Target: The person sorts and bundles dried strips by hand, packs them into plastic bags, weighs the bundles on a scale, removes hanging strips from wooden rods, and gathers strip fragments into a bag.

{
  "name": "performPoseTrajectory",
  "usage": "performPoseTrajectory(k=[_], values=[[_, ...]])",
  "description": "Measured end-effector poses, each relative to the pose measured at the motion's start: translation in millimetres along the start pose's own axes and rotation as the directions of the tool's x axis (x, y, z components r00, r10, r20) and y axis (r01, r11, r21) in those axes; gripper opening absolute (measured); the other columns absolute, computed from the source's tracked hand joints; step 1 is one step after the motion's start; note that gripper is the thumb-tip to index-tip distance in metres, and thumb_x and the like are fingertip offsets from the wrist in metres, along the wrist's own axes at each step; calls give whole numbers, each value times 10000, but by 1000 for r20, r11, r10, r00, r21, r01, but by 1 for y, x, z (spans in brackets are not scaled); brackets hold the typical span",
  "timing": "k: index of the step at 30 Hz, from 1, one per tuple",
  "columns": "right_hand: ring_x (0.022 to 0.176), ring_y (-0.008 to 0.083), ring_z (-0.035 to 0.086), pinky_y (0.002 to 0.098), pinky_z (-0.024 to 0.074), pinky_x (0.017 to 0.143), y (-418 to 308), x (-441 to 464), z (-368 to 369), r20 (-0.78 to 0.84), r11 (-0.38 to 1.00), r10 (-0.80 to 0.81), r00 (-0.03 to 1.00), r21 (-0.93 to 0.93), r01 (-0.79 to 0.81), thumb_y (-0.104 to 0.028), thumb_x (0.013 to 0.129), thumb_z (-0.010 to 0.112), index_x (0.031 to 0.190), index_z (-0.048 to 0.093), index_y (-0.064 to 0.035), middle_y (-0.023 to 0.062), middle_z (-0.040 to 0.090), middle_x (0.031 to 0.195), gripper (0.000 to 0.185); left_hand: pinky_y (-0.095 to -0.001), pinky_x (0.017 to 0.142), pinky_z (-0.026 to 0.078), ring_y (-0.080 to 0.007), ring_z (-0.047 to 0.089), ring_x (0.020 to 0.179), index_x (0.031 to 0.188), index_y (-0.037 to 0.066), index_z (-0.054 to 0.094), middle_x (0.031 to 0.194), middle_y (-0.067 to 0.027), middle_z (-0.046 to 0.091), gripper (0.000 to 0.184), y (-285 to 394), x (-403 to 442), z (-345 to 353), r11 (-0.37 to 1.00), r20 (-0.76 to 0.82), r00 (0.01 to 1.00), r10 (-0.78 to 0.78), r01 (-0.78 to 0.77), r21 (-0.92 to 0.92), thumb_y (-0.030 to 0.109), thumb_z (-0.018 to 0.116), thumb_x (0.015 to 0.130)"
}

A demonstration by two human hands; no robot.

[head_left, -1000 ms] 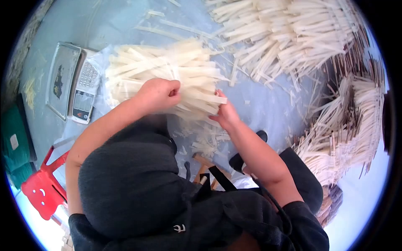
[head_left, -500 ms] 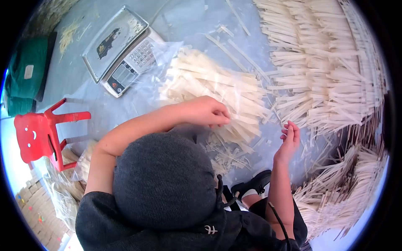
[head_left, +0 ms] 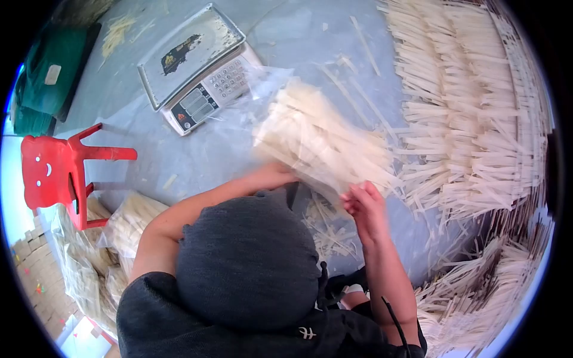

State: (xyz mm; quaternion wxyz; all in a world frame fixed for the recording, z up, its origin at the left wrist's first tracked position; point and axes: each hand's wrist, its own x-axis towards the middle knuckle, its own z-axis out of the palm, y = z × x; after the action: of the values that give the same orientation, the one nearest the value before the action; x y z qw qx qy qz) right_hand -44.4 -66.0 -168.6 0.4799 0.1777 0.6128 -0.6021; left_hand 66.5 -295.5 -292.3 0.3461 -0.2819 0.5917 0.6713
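The plastic-wrapped strips (head_left: 325,134) lie at our one o'clock, the scale (head_left: 197,65) at their ten. Our left hand (head_left: 276,175), at their seven, has fingers we cannot read; our right hand (head_left: 365,206), at five, curls its fingers, grip unclear.

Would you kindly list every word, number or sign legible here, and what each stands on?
No word or number reads clearly.
Scale keypad, display panel and dark pan patch: markings too small to read.
Pale label on green bundle: too blurred.
Dark top: white emblem, unclear.
Red chair: smiling face, no lettering visible.
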Motion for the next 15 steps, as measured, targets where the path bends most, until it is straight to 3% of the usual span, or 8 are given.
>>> performPoseTrajectory(k=[1, 5, 7, 9, 11, 12, 13, 15], values=[[688, 102, 587, 227, 421, 633, -2, -8, -3, -10, 994, -86, 996, 65, 87, -159, 872, 663, 787, 535, -120, 49, 647, 783, 158, -282, 822, 473, -142, 580, 866, 1074, -14, 664, 954, -79, 655, 355, 18, -7, 4, 990, -10, 999, 38, -37, 135, 294, 632, 900], [678, 116, 584, 231, 416, 620, -9, -33, -18, -121, 928, -304, 945, 188, 323, -95, 888, 615, 840, 531, -119, 52, 646, 776, 99, -269, 838, 466, -137, 598, 902, 1044, 1, 688, 938, -82, 679, 299, 29, 2, 19, 979, 61, 987, 148, -155, 129, 256, 619, 903], [680, 121, 580, 229, 412, 613, -6, -31, -34, -156, 912, -325, 933, 210, 353, -103, 894, 604, 839, 523, -117, 47, 626, 775, 99, -270, 841, 476, -131, 623, 914, 1035, 47, 707, 960, -65, 699, 262, 26, 19, 10, 901, 272, 911, 309, -372, 221, 248, 621, 890], [681, 126, 576, 226, 409, 607, 0, -31, -56, -196, 896, -346, 918, 221, 385, -111, 900, 592, 838, 515, -114, 43, 605, 774, 99, -275, 841, 487, -132, 644, 909, 1006, 74, 721, 952, -50, 712, 224, 57, 15, -34, 886, 243, 946, 213, -292, 361, 229, 618, 881], [680, 129, 592, 233, 432, 629, 10, -30, -75, -252, 912, -257, 933, 256, 321, -83, 888, 600, 861, 532, -118, 54, 642, 779, 81, -286, 818, 500, -127, 649, 860, 948, 88, 727, 915, -34, 714, 207, 91, 4, -80, 848, -81, 941, 328, -255, 464, 211, 570, 897], [680, 129, 592, 233, 432, 629, 15, -31, -81, -253, 912, -256, 933, 255, 320, -83, 888, 600, 861, 532, -118, 54, 642, 779, 81, -320, 795, 511, -168, 666, 877, 962, 95, 719, 910, -74, 712, 221, 67, 40, -124, 822, -257, 815, 519, -395, 410, 266, 637, 849], [686, 129, 593, 234, 434, 629, 21, -32, -86, -235, 913, -238, 943, 278, 299, -90, 893, 595, 864, 532, -118, 57, 642, 782, 74, -360, 863, 492, -247, 654, 971, 1006, 78, 703, 1002, -132, 692, 266, 89, 26, -138, 783, -545, 634, 549, -162, 600, 282, 605, 866], [691, 129, 595, 234, 437, 629, 25, -32, -87, -222, 912, -213, 951, 304, 275, -96, 898, 589, 867, 533, -118, 60, 642, 785, 68, -377, 1007, 409, -305, 518, 1200, 1225, 67, 582, 1272, -151, 565, 392, 93, 27, -185, 637, -611, 316, 726, 25, 770, 288, 524, 907]])
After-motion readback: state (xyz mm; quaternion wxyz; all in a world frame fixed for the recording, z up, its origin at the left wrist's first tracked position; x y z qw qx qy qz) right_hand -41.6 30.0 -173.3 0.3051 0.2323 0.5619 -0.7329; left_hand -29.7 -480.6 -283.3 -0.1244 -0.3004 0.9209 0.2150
